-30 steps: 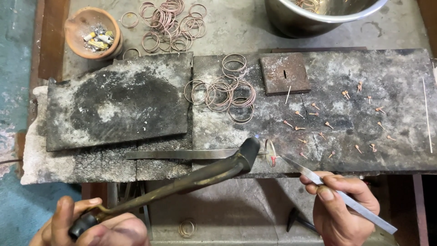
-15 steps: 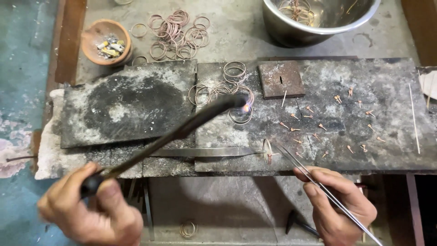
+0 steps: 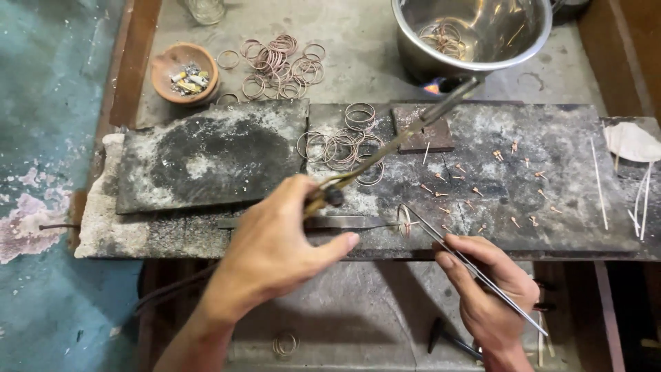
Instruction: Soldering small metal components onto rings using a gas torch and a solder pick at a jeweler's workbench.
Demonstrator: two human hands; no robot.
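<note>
Torch [image 3: 392, 148] in our left hand [image 3: 275, 244]: fingers wrapped tight round its handle, the nozzle stretched over the charred slab [image 3: 206, 158] and loose wire rings [image 3: 341, 148] to a small flame [image 3: 434, 86] beneath the steel bowl [image 3: 475, 34]. Further right, our right hand [image 3: 489, 289] pinches long tweezers [image 3: 468, 265], whose tips grip a small ring [image 3: 405, 220] at the slab's front edge.

A grey concrete surface [image 3: 358, 65] carries two charred slabs [image 3: 206, 158]; loose copper rings [image 3: 275, 65] lie beside a clay dish [image 3: 184, 72]; a steel bowl [image 3: 475, 34] stands behind.
</note>
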